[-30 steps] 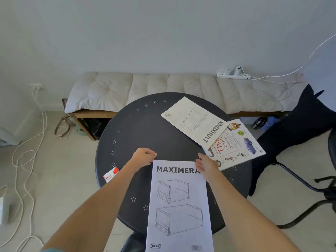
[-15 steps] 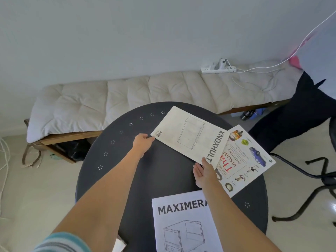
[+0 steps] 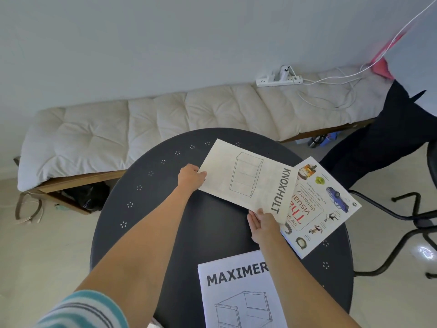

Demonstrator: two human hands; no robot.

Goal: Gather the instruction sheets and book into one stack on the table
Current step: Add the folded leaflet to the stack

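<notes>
The cream KNOXHULT instruction sheet (image 3: pixel 248 178) lies tilted across the far half of the round dark table (image 3: pixel 153 204). My left hand (image 3: pixel 190 177) grips its left corner and my right hand (image 3: pixel 262 224) holds its near corner, fingers under the edge. Its right end overlaps the colourful visual dictionary book (image 3: pixel 324 207), which lies at the table's right edge and juts past the rim. The white MAXIMERA sheet (image 3: pixel 238 292) lies flat at the near edge, partly under my right forearm.
A cushioned bench (image 3: pixel 142 124) runs along the wall behind the table, with a power strip (image 3: pixel 279 79) and white cables on it. A person in dark trousers (image 3: pixel 387 138) stands at the right beside an office chair base (image 3: pixel 406 223).
My hands left the MAXIMERA sheet and reached forward to the KNOXHULT sheet. Both now grip it at opposite corners. The camera has tilted forward.
</notes>
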